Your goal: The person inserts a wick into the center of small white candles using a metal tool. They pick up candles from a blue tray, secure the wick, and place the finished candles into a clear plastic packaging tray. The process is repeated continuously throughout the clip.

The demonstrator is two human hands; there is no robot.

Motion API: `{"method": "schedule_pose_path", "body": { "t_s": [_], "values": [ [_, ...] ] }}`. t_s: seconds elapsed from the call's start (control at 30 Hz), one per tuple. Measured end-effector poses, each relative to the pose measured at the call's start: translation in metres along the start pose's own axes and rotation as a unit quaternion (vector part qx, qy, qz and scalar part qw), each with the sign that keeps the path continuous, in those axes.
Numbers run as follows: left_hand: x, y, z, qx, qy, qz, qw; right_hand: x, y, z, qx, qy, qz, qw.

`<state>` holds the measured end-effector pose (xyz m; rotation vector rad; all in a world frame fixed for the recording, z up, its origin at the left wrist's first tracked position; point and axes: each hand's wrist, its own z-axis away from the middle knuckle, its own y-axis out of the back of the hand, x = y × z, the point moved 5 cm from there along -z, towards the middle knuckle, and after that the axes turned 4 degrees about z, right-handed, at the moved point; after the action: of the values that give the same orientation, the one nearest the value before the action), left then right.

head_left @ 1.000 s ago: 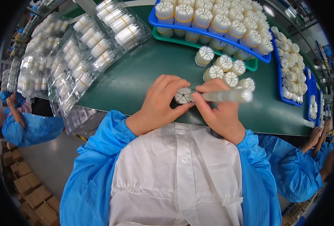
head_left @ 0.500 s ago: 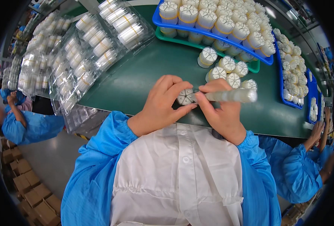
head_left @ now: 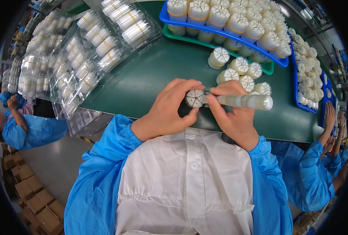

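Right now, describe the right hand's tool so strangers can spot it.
Find the green table, then the right hand above its near side. That hand grips the tool, whose thick, whitish handle sticks out rightward. Unlike the short, round bundles nearby, it is long and sideways.

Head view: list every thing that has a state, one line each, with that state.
Left hand, curved around the segmented piece
Right hand, closed on the pale tool
Segmented piece, segmented end facing up
Pale tool, gripped, tip at the piece's edge
Blue tray, loaded, stacked over the green tray
Loose bundles, standing on the table
Clear packs, holding banded bundles
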<state>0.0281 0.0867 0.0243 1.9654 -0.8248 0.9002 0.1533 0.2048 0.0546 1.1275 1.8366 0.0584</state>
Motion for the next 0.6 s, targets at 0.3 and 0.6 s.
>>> {"method": "schedule_pose_path", "body": {
  "t_s": [0.3, 0.6],
  "values": [
    [0.002, 0.002, 0.0, 0.022, -0.018, -0.068, 0.997, -0.001, 0.006, -0.005, 0.022, 0.019, 0.01, 1.0],
    [0.002, -0.001, -0.002, 0.008, 0.005, -0.005, 1.0, 0.003, -0.001, -0.002, -0.005, -0.003, 0.013, 1.0]
  ]
}}
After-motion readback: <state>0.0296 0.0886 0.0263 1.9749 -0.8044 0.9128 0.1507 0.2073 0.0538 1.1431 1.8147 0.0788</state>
